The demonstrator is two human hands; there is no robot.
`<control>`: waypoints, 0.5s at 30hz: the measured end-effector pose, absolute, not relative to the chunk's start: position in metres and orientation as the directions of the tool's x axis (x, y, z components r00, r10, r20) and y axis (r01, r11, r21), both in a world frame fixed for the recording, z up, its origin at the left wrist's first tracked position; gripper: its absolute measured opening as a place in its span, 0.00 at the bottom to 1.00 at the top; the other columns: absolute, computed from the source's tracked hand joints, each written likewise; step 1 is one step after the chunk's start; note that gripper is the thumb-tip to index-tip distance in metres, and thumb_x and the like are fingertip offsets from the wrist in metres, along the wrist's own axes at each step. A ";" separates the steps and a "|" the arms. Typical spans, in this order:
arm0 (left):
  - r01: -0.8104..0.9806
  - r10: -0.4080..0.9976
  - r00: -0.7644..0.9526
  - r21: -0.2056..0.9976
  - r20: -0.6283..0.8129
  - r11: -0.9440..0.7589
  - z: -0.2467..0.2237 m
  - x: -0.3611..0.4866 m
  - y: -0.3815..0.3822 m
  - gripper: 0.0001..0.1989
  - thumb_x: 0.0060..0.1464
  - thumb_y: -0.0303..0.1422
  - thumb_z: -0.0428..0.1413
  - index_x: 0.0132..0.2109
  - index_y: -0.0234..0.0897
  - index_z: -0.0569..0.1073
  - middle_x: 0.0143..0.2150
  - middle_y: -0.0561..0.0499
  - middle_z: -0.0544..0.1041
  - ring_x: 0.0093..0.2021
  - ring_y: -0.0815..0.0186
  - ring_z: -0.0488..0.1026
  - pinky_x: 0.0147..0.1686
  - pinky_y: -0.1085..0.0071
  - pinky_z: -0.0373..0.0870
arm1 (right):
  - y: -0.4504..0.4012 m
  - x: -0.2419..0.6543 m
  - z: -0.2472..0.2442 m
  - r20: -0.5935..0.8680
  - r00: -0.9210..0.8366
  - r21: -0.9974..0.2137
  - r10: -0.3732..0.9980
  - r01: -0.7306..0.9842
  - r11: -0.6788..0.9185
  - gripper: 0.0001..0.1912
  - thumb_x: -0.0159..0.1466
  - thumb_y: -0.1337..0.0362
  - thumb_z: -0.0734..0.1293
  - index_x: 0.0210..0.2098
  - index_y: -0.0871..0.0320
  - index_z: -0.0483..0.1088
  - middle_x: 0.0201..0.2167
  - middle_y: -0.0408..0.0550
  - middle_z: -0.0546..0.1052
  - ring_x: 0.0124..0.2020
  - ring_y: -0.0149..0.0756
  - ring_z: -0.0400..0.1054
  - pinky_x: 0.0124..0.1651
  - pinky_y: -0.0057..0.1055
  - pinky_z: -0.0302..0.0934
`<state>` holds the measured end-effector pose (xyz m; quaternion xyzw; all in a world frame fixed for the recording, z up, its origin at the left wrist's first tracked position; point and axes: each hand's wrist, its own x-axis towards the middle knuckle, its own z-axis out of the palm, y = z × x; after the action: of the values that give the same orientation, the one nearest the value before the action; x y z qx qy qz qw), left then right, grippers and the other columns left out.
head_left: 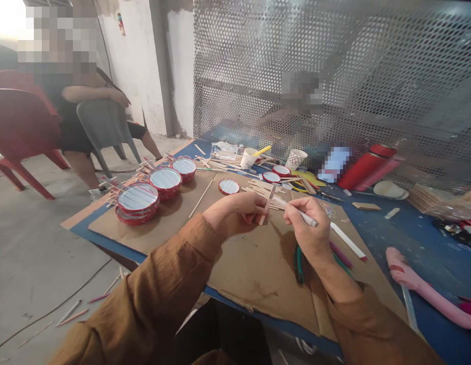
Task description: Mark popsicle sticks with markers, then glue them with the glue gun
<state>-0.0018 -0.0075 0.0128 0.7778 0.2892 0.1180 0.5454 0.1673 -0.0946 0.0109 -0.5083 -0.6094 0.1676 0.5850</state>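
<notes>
My left hand [247, 204] is closed around a flat wooden craft stick [271, 196], held nearly upright over the cardboard [254, 268]. Close to its right, my right hand [312, 228] grips a white marker pen [308, 219]. The pen's front end points at the stick; whether the tip touches it I cannot tell. Loose craft sticks [254, 186] lie in a pile just behind both hands. Beyond my left wrist is a small round red-rimmed disc [229, 186]. Green-handled pliers [298, 264] lie partly hidden under my right forearm.
Stacks of red-rimmed discs [138, 197] with sticks stand at the left. Paper cups [248, 158] are at the back, before a perforated metal panel [243, 66]. A red bottle [366, 166] and a pink tool [425, 289] lie right. A person sits on a grey chair [104, 121].
</notes>
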 end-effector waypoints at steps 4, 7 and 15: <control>0.312 0.564 0.814 0.922 -0.136 -0.228 0.014 -0.003 -0.008 0.07 0.55 0.27 0.53 0.28 0.35 0.67 0.23 0.56 0.72 0.20 0.75 0.65 0.22 0.79 0.61 | -0.093 0.169 0.008 0.536 0.167 -0.784 0.828 0.463 0.414 0.10 0.62 0.57 0.69 0.31 0.54 0.67 0.20 0.39 0.72 0.20 0.30 0.64 0.24 0.27 0.60; 0.305 0.553 0.822 0.925 -0.135 -0.227 0.015 -0.003 -0.007 0.08 0.57 0.28 0.52 0.29 0.35 0.67 0.23 0.56 0.73 0.20 0.74 0.65 0.22 0.78 0.62 | -0.093 0.170 0.008 0.537 0.153 -0.768 0.830 0.495 0.406 0.09 0.62 0.57 0.69 0.31 0.54 0.68 0.21 0.39 0.72 0.21 0.30 0.65 0.25 0.28 0.60; 0.313 0.544 0.826 0.924 -0.150 -0.220 0.014 -0.002 -0.005 0.08 0.57 0.27 0.52 0.29 0.35 0.67 0.24 0.56 0.73 0.20 0.75 0.65 0.22 0.78 0.62 | -0.093 0.171 0.007 0.542 0.149 -0.765 0.827 0.494 0.413 0.09 0.62 0.56 0.69 0.31 0.54 0.67 0.21 0.39 0.72 0.20 0.30 0.65 0.25 0.28 0.59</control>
<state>-0.0018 -0.0054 0.0136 0.7743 0.2765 0.1032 0.5597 0.1707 -0.0933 0.0072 -0.5205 -0.6347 0.1510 0.5509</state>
